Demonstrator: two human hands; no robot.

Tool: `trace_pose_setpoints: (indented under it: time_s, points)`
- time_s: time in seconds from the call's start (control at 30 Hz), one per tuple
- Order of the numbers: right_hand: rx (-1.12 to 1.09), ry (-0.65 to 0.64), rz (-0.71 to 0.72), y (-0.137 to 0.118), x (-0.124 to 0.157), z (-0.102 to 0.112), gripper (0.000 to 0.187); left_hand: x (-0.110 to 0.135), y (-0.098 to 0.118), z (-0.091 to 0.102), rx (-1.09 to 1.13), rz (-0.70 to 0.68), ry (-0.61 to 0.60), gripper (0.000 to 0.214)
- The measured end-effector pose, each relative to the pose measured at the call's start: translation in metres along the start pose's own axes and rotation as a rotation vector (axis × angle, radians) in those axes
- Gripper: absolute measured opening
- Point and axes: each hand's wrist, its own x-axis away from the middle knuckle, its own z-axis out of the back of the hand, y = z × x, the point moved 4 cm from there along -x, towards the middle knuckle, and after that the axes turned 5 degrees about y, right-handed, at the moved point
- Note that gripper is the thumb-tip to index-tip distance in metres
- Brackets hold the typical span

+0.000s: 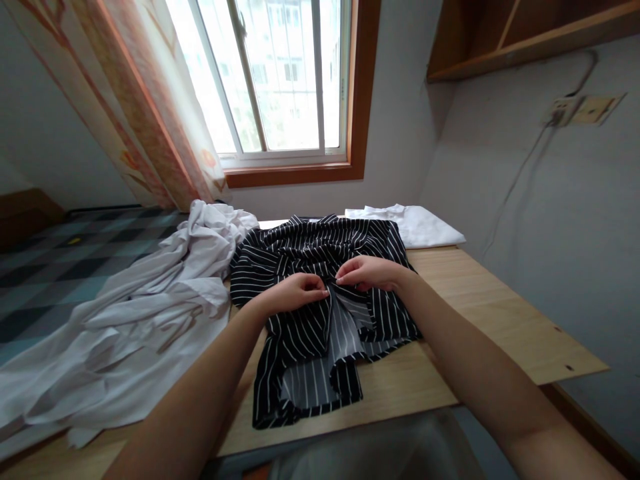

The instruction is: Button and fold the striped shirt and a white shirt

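Note:
A black shirt with white stripes (pixel 300 333) lies spread on the wooden board, its collar toward the window and its hem toward me. Below the middle its front parts, and the greyish inner side shows. My left hand (pixel 295 292) pinches the left front edge of the shirt between thumb and fingers. Just to its right, my right hand (pixel 367 273) is closed in a pinch on the other front edge. Only a small gap separates the fingertips of both hands. Any button between them is too small to make out.
Crumpled white clothes (pixel 165 333) are heaped at the left, beside a checked bed cover (pixel 45 287). A folded white garment (pixel 415 225) lies at the back right of the wooden board (pixel 500 307). Behind stand a window (pixel 280 73) and a curtain (pixel 145 100); a cable (pixel 515 180) hangs from a wall socket.

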Motion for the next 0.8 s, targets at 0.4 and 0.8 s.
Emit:
trace_pose_setpoints:
  time_s: [0.4,0.8]
  points:
    - [0.143,0.125,0.070,0.008,-0.015,-0.017,0.010,-0.009,-0.016,-0.009,0.113,0.118,0.085,0.036]
    - [0.111,0.148,0.063,0.007,-0.014,-0.016,0.010,-0.006,-0.016,-0.006,0.159,0.134,0.070,0.035]
